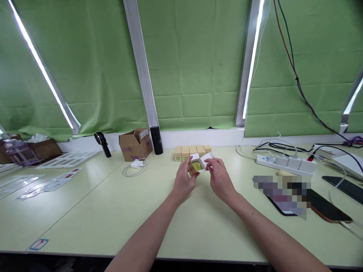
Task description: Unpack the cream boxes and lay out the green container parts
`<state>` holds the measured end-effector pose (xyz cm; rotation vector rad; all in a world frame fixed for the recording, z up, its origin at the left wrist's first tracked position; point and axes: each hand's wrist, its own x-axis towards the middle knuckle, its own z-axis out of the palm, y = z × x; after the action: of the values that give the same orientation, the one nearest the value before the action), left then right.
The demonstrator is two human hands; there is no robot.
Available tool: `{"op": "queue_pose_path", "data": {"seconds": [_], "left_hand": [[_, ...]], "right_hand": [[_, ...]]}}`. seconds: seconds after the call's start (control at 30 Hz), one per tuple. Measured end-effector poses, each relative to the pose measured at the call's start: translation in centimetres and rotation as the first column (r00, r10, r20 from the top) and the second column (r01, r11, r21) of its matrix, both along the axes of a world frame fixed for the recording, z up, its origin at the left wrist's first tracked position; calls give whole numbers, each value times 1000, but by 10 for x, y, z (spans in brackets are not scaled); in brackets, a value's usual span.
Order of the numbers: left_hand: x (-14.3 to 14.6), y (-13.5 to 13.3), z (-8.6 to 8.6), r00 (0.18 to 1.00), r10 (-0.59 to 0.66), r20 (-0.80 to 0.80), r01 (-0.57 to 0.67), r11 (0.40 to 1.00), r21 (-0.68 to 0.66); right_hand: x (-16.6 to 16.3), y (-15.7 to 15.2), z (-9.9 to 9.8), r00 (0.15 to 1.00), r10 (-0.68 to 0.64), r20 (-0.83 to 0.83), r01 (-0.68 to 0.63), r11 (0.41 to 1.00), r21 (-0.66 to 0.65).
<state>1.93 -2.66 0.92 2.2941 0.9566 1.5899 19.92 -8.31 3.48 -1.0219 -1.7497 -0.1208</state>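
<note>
Forearms (153,230), lower frame: left hand (183,179) clasps open box (191,168), right hand (219,177) pinches flap (209,155); probably light, crushable, best held by sides.

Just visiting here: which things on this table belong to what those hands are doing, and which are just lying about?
In the job:
- small open box, in the left hand, with the right hand at its flap
- row of small boxes, probably

Lying about, it seems:
- cardboard box
- black cylinder
- charger
- power strip
- phones
</note>
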Motion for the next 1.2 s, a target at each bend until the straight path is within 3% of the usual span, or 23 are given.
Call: {"op": "queue_pose_path", "data": {"seconds": [0.3, 0.7, 1.0, 1.2], "left_hand": [[-1, -4, 4, 995, 59, -78, -44, 984, 171], [5, -14, 10, 962, 92, -256, -2, 943, 332], [8, -18, 11, 942, 124, -313, -13, 943, 333], [4, -13, 10, 950, 148, -275, -57, 948, 313]], "right_hand": [[-1, -1, -1, 998, 14, 69, -16, 999, 28], [-2, 5, -3, 990, 1, -139, -20, 991, -131], [-7, 11, -11, 980, -51, -194, 13, 981, -193], [-8, 9, -8, 934, -45, -354, -47, 968, -248]]}}
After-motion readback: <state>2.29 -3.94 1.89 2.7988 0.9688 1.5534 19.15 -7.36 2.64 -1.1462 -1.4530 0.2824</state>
